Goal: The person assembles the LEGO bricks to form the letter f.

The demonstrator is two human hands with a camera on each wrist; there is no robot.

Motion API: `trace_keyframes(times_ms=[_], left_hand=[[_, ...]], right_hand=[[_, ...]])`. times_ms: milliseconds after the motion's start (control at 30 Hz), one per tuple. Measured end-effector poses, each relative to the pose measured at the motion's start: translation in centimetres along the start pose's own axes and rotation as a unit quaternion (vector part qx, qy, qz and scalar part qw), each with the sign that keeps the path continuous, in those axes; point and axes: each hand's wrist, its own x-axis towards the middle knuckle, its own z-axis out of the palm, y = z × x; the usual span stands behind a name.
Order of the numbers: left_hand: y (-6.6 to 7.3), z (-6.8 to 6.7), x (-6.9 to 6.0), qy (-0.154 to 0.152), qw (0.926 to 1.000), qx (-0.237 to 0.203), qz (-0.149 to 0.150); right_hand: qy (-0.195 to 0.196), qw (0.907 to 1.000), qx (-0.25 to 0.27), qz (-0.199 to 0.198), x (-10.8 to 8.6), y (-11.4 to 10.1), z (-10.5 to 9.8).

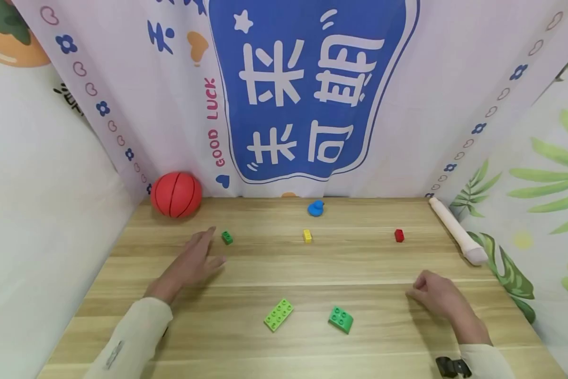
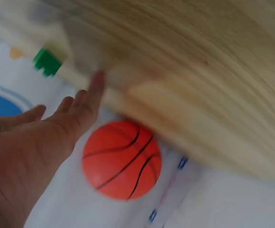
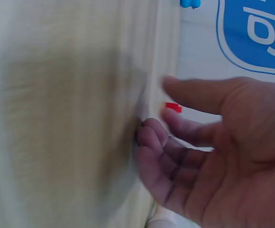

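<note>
My left hand is over the left of the table with its fingers extended. It holds nothing and is nearest to a small dark green brick, just beyond its fingers; the left wrist view also shows the brick. Above the right side hangs my right hand, fingers loosely bent, with nothing between thumb and forefinger. Farther back from it lies a small red brick. A light green brick and a green brick with a curved end lie between the hands, towards the front.
A red ball with black lines sits at the back left corner. Along the back are a blue duck-shaped toy and a small yellow brick. A pale microphone-shaped object lies at the right edge. Printed cloth hangs behind the table.
</note>
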Motion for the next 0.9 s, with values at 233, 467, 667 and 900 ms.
trace_keyframes(times_ms=[233, 467, 667, 900], left_hand=[[-1.2, 0.5, 3.8, -0.010, 0.9984, -0.027, -0.049], [-0.6, 2.3, 6.2, 0.027, 0.9992, -0.031, 0.000], [5.4, 6.1, 7.7, -0.046, 0.9959, -0.055, 0.056], [10.5, 10.4, 8.6, -0.080, 0.9899, -0.073, 0.093]], right_hand=[[-0.040, 0.9989, 0.026, -0.004, 0.0, 0.9, 0.8], [-0.050, 0.9977, 0.045, -0.008, 0.5, 1.3, 0.9], [-0.052, 0.9975, 0.045, 0.019, 1.7, 1.2, -0.6], [-0.042, 0.9910, 0.125, 0.022, 6.1, 2.2, -1.1]])
